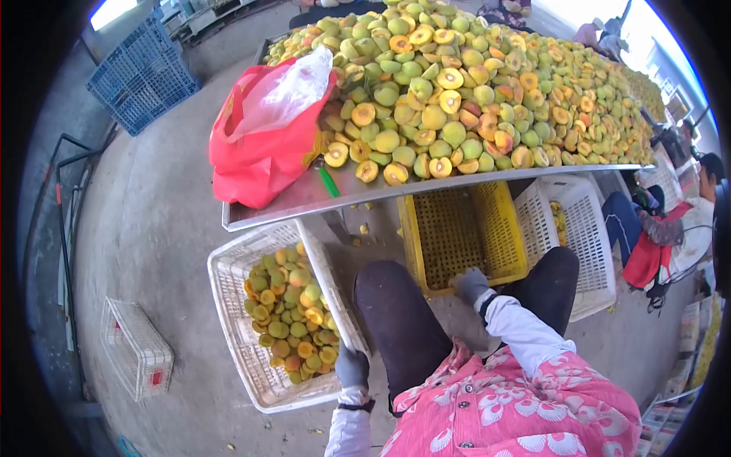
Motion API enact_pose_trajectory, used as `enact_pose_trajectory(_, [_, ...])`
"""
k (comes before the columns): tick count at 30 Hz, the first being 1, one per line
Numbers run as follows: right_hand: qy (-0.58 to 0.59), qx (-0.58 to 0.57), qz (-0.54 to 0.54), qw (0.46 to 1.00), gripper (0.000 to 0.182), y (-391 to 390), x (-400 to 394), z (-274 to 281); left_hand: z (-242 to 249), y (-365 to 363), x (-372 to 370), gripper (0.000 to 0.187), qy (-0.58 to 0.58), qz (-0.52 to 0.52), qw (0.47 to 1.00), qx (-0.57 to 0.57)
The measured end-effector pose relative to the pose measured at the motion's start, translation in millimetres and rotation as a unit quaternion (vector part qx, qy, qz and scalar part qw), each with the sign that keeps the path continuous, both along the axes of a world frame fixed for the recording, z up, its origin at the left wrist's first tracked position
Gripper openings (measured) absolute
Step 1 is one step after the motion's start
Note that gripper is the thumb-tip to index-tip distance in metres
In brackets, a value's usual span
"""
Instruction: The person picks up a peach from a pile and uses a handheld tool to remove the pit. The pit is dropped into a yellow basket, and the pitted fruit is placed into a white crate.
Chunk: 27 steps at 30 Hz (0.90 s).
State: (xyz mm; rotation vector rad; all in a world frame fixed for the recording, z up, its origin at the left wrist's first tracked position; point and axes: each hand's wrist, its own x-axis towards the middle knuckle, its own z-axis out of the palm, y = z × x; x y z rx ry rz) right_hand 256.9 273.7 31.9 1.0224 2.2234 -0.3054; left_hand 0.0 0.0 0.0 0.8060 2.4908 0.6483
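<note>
My left hand (352,369), in a grey glove, is closed on the near right rim of a white plastic crate (237,346). Inside that crate lies a heap of yellow-green stone fruit, many of them halved, which look like peaches (285,335). My right hand (470,286), gloved in grey too, grips the near rim of a yellow plastic crate (499,221) between my knees. The yellow crate's slatted floor shows, and its far end sits under the metal table edge. Some of the right fingers are hidden behind the rim.
Above the crates, a metal table (285,206) bears a large pile of halved fruit (457,99), a red bag (263,164) and a green-handled tool (328,183). Another white crate (586,228) stands at right, near a seated person (674,236). Blue crates (145,72) and a small white basket (137,346) are left.
</note>
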Motion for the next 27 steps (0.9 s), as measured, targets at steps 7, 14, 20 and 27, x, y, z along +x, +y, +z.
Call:
enact_pose_trajectory(7, [0.353,0.096,-0.04,0.93,0.024,22,-104,130,13,-30,-17,0.046,-0.078,-0.074,0.994,-0.007])
enact_pose_trajectory(14, [0.534,0.267,0.087,0.797,0.034,60,-248,145,5,-59,-25,0.044,-0.058,-0.095,0.994,-0.021])
enact_pose_trajectory(20, [0.504,-0.005,-0.023,0.863,0.051,106,-276,164,-1,-119,-67,0.047,-0.234,-0.033,0.971,-0.02])
enact_pose_trajectory(27, [0.366,0.049,0.051,0.928,0.046,140,-324,150,171,-74,-84,0.042,-0.221,0.222,0.926,0.209])
